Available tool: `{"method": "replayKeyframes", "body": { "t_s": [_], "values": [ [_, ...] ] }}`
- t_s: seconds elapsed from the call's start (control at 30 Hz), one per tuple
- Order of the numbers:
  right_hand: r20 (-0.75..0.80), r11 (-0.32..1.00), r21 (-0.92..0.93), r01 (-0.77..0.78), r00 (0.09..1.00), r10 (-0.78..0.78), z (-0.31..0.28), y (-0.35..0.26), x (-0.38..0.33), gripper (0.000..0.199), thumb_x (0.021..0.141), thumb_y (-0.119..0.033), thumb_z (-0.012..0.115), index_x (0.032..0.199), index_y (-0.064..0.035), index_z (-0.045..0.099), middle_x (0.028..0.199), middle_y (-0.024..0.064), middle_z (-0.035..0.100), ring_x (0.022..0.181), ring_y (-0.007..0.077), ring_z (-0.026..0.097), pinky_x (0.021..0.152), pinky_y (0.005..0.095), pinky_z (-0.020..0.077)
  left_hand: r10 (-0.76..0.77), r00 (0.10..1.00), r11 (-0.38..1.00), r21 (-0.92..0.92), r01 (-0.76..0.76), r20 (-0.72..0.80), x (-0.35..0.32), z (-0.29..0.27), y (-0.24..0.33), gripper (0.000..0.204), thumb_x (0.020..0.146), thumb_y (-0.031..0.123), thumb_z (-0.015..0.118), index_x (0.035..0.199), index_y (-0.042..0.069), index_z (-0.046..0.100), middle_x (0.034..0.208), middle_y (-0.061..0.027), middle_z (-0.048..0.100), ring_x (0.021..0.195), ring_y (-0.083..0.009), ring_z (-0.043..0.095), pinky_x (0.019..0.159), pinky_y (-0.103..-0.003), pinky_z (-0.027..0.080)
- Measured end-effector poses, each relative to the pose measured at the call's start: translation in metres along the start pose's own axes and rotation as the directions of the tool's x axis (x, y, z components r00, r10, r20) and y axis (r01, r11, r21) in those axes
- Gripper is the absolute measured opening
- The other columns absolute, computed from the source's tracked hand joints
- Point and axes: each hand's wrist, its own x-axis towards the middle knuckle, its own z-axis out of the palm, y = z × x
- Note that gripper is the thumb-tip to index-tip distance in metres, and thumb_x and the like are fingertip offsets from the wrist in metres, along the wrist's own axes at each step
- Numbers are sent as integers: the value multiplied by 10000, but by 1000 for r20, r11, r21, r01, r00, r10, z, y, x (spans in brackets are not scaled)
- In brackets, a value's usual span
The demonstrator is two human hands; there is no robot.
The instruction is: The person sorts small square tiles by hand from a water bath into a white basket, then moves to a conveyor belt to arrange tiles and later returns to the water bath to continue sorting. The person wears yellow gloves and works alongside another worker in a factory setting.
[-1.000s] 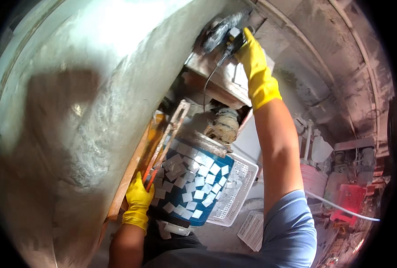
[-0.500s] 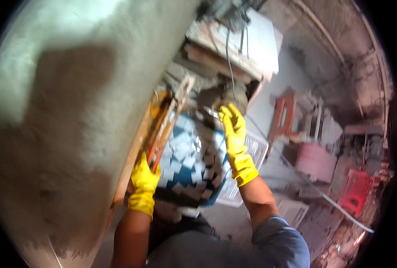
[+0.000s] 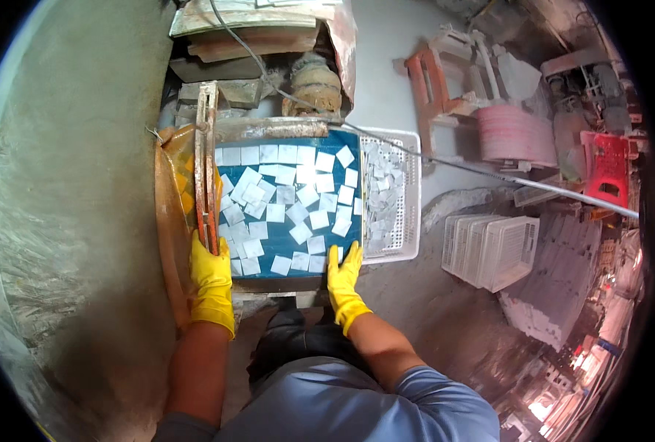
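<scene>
Both my hands wear yellow rubber gloves. My left hand [image 3: 211,278] is closed around the near end of a long, rusty metal bar [image 3: 206,158] with orange-red paint on it. That bar lies along the left side of a blue board [image 3: 274,269]. My right hand [image 3: 345,278] rests at the board's near right corner, thumb and fingers apart. A small white tile shows partly between them; the glove hides the rest. Many square white-grey marble tiles [image 3: 285,194] are spread over the board, with a straight row at the far edge.
Right of the board stands a white plastic basket [image 3: 414,195] holding tile pieces. Stacked white baskets [image 3: 489,250] sit farther right, below a red plastic stool [image 3: 606,173]. A hose [image 3: 482,169] crosses overhead. A grey slab [image 3: 91,184] fills the left.
My view has turned and levelled over the board. My right hand has come from the far right edge down to the near right corner. My left hand stays at the bar.
</scene>
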Motion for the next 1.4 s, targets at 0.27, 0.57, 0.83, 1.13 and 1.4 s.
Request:
{"method": "replayKeyframes", "body": {
  "t_s": [0.27,0.57,0.83,1.13,1.4],
  "values": [
    [-278,969,-235,74,950,-140,25,-24,-9,820,1043,-505,595,1593,81,434,1585,426,434,1463,596,405,1265,609,274,68,996,997,46,-65,-57,-1,7,-23,646,902,336,871,1396,-4,631,1267,-215,751,1149,-383,737,983,-464,580],
    [-250,971,-236,48,962,-109,21,-25,-12,783,1056,-481,573,1590,77,446,1607,411,416,1463,566,420,1265,581,294,76,997,997,-19,-76,-32,0,5,-23,734,869,306,874,1463,-6,577,1362,-272,694,1245,-444,681,1030,-478,556],
    [-178,966,-259,-13,983,-35,16,-40,-21,769,1120,-519,458,1613,72,427,1654,334,426,1546,483,385,1309,514,267,36,998,999,-25,-37,-55,3,-7,-17,813,831,378,875,1473,-17,569,1321,-298,704,1202,-468,693,1007,-502,564],
    [-97,956,-293,10,994,-40,14,-36,-21,765,1144,-512,397,1631,78,378,1677,331,388,1569,475,345,1324,492,242,126,978,992,23,-124,-166,-1,7,-38,884,845,379,869,1521,-62,509,1338,-324,684,1216,-466,684,1037,-482,548],
    [-141,980,-194,-50,990,22,2,-46,-36,791,1137,-539,398,1630,79,382,1691,309,387,1585,435,350,1329,464,246,390,874,914,8,-405,-292,-84,-8,-25,734,866,328,853,1459,-20,596,1478,-329,595,1359,-498,569,1166,-525,447]
  ]
}}
